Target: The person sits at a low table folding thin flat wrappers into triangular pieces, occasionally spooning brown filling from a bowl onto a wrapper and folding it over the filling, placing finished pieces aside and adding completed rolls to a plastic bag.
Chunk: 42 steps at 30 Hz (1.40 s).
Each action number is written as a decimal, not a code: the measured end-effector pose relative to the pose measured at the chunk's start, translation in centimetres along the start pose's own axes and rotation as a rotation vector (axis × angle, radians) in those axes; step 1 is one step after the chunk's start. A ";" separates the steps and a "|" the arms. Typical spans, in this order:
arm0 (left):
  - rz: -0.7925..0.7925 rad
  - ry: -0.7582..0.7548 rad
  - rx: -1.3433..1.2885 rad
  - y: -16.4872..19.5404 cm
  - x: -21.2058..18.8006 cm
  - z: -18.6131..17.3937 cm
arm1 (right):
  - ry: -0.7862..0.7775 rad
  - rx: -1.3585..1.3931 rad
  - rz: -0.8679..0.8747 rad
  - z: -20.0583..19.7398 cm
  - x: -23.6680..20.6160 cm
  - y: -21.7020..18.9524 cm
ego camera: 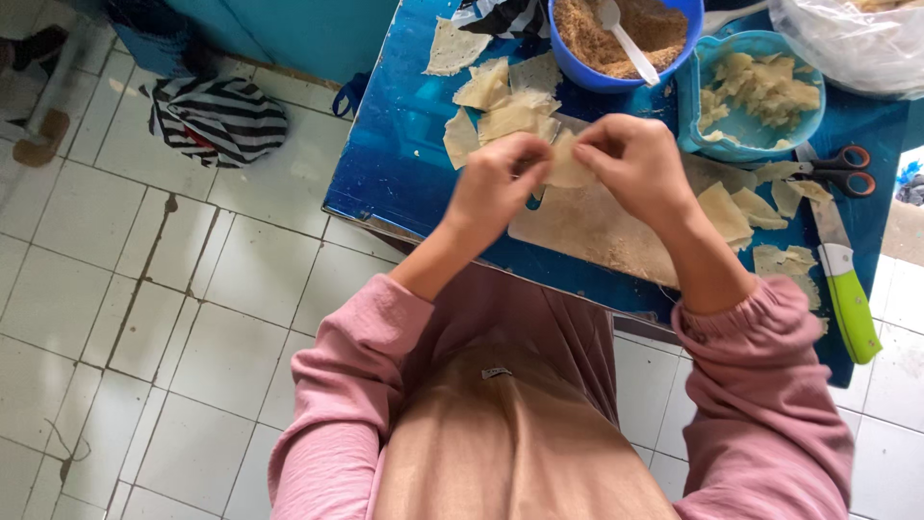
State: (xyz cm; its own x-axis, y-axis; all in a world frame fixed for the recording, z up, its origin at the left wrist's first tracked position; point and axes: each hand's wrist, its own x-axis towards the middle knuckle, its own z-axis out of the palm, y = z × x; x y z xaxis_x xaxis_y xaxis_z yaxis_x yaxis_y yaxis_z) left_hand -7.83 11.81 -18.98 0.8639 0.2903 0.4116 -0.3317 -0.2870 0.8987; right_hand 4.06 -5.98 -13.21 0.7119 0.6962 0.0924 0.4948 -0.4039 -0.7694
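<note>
Blue table (pixel 404 164), both hands' fingers pinching pale wrapper (pixel 568 166), bowl of filling (pixel 626 43), scissors (pixel 833 166), knife (pixel 847 289) nearby

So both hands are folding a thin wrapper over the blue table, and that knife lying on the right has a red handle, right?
Not quite: the knife has a green handle, as the head view shows; the red-handled tool above it is the scissors. The rest holds: the left hand and right hand pinch a thin pale wrapper over the blue table.
</note>
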 end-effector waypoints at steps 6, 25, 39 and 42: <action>0.120 -0.027 0.276 1.1 1.6 3.4 | 0.185 -0.374 -0.109 -0.5 -2.5 0.5; -0.055 0.253 0.664 -7.5 11.3 -9.7 | 0.182 -0.523 -0.175 -0.3 -2.4 -0.4; 0.011 0.222 0.446 -3.5 9.1 -9.4 | 0.217 0.038 -0.032 -1.8 -2.8 1.4; -0.099 0.116 0.294 -1.7 7.5 -8.2 | 0.210 -0.001 -0.074 -2.7 -2.9 1.5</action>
State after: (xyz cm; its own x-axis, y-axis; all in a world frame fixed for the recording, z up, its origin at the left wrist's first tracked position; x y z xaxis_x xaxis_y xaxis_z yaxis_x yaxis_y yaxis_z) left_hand -3.89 21.95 -16.21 0.8320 0.4270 0.3541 -0.1100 -0.4986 0.8598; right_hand 4.07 -10.26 -12.92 0.7617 0.5850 0.2785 0.5503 -0.3572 -0.7547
